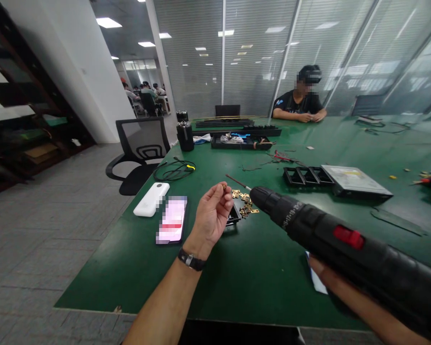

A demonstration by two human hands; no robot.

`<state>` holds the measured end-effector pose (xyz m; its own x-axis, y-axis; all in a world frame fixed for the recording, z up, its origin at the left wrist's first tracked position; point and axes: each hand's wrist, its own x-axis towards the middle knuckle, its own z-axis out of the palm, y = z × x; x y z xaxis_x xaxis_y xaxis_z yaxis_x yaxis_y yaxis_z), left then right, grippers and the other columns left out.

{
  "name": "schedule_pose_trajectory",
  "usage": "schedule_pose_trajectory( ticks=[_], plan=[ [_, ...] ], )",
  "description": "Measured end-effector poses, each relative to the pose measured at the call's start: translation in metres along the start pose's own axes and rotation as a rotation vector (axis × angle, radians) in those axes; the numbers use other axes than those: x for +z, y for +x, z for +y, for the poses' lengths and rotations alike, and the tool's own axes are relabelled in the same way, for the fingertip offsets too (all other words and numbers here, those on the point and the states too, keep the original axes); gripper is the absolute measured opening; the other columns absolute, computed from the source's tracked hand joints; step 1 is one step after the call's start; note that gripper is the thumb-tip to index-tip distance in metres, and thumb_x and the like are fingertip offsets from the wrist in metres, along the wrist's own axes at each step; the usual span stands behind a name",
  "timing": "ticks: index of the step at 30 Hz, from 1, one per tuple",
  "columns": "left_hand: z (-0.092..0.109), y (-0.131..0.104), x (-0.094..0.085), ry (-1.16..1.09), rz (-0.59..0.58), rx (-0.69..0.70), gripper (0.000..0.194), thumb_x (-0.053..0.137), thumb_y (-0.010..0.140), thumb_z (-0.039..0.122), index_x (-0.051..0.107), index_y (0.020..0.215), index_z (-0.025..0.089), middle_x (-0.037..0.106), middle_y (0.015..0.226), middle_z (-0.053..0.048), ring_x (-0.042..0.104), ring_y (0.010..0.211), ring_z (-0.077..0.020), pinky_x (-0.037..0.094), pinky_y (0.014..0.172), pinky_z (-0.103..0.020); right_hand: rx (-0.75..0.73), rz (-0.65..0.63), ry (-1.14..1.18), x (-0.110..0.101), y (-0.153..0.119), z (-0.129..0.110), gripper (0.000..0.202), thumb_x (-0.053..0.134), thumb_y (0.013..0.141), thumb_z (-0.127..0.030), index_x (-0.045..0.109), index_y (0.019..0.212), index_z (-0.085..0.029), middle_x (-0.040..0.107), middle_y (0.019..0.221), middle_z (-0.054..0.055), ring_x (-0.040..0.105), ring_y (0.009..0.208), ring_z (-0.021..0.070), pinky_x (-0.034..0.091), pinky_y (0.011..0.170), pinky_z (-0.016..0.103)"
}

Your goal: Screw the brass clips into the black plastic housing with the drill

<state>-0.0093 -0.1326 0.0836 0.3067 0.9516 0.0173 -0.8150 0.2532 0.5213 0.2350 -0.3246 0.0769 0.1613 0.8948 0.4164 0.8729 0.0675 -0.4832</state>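
Note:
My left hand [212,211] is raised over the green table, thumb and fingertips pinched on a small brass-coloured screw [224,188]. A black power drill [309,220] with a long thin bit points up and left, its tip near that screw but apart from it. Beneath the drill, my right hand [321,270] is mostly hidden by the tool it holds. Behind my left hand lies a pile of brass-coloured pieces and screws [246,206], beside a partly covered small black tray [233,216].
Left on the table [104,282] are a phone [172,219], a white power bank [151,199] and a coiled cable [175,170]. Black compartments [307,176] and a flat metal-topped box [357,182] stand right. Across sits a person [300,103]; a chair [141,148] stands left.

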Motion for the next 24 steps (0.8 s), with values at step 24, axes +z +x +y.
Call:
schedule_pose_trajectory(
  ticks=[24],
  plan=[
    [0.004,-0.001,0.000,0.064,0.053,-0.030,0.015,0.085,0.089,0.022,0.076,0.093,0.011,0.074,0.086,-0.004,0.064,0.064,-0.0047,0.055,0.061,-0.016,0.059,0.015,-0.179,0.045,-0.028,-0.004,0.072,0.078,0.072,-0.054,0.062,0.143,-0.056,0.075,0.084,0.014,0.075,0.076,0.0507,0.054,0.036,0.056]
  ],
)
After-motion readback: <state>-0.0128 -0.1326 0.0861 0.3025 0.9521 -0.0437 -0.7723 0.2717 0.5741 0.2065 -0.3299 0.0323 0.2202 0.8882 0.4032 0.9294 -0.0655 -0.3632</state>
